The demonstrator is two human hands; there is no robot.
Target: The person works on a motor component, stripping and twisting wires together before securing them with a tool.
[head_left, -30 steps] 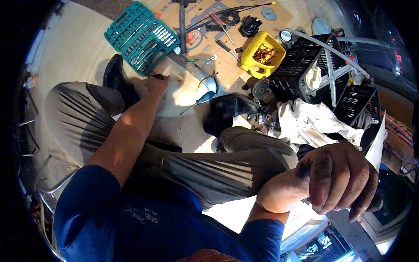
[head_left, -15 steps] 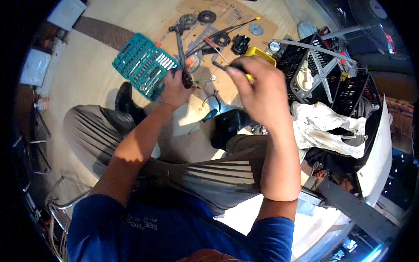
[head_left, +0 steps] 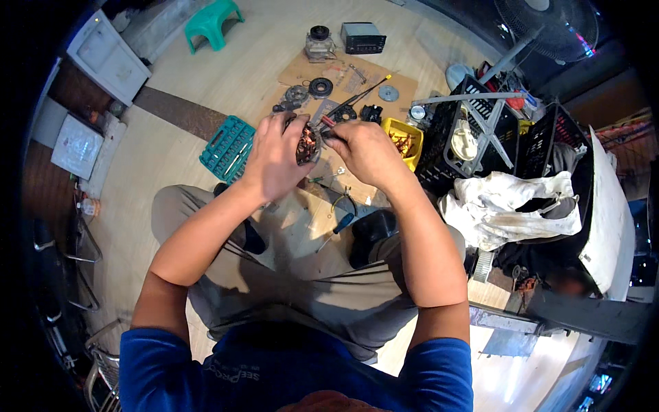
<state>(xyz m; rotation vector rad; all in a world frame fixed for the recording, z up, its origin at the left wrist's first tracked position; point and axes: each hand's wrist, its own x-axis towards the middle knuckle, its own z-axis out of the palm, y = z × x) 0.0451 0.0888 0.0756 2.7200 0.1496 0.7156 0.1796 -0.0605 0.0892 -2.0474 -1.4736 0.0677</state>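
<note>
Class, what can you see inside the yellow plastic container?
Thin copper-coloured pieces show inside the yellow plastic container; the right hand covers its lower left, and anything beneath the pieces is hidden.

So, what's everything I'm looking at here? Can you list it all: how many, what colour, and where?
Stool: one, green, upper left.
Metal box: one, silver and black, top centre.
Fan: one, dark, upper right.
Ring: one, black, upper centre.
Disc: one, grey, right of ring.
Tool case: one, green, centre left.
Tub: one, yellow, right of centre, with coppery bits.
Crates: two, black, right.
Cloth: one, white, right.
Blue screwdriver: one, below centre.
Wire-wound part: one, dark and coppery, centre.
Smaller pieces: too unclear to count.
Shirt: one, blue, bottom.
Left hand: one, bare, holding wire-wound part.
Right hand: one, bare, pinching a dark object.
</note>
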